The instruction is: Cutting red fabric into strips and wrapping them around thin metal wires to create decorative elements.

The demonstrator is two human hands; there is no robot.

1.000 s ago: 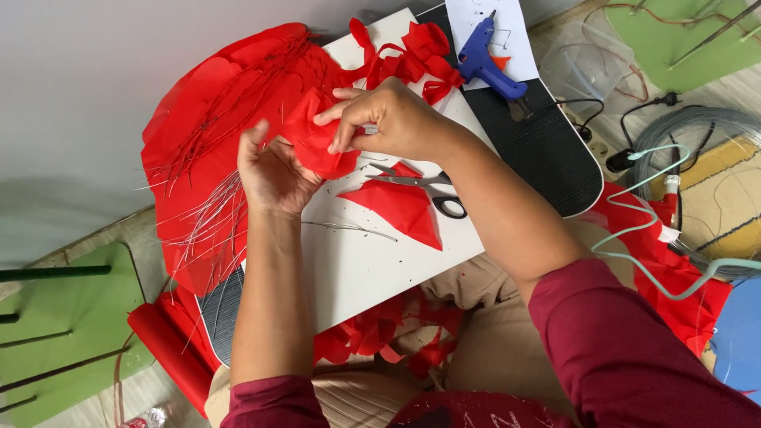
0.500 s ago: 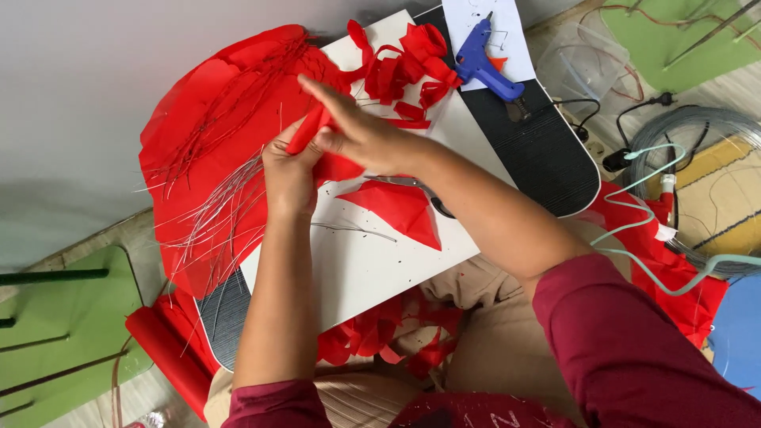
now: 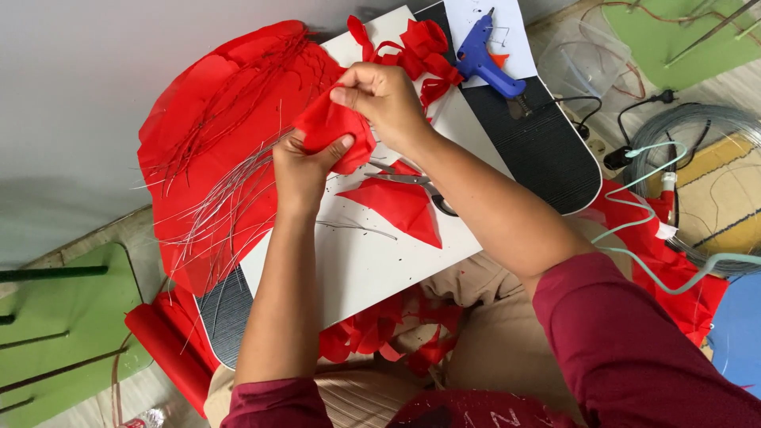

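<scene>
Item: red fabric piece (image 3: pixel 333 127), gathered, clamped between my left hand (image 3: pixel 305 170) and right hand (image 3: pixel 384 99), hands pressed together above the white board (image 3: pixel 372 261). On board: scissors (image 3: pixel 412 184), red triangular scrap (image 3: pixel 400 204). Beside: thin wires (image 3: pixel 214 210), red sheet (image 3: pixel 214 119), blue glue gun (image 3: pixel 485 59), red scraps pile (image 3: pixel 420 43).

Red fabric piece (image 3: pixel 337 131) in both hands. Big red sheet (image 3: pixel 214 143) with thin silver-grey wires (image 3: pixel 214 210) over it. White board (image 3: pixel 372 257), tiny dark specks. Red triangle scrap (image 3: pixel 400 206); red ribbon scraps (image 3: pixel 416 43). Blue glue gun (image 3: pixel 483 59), orange trigger, on white paper (image 3: pixel 507 28). Black ribbed surface (image 3: pixel 539 150), white edge. Maroon sleeves (image 3: pixel 626 349). Green sheet (image 3: pixel 71 317). Red roll (image 3: pixel 166 357). Mint-green cord (image 3: pixel 658 246).
</scene>
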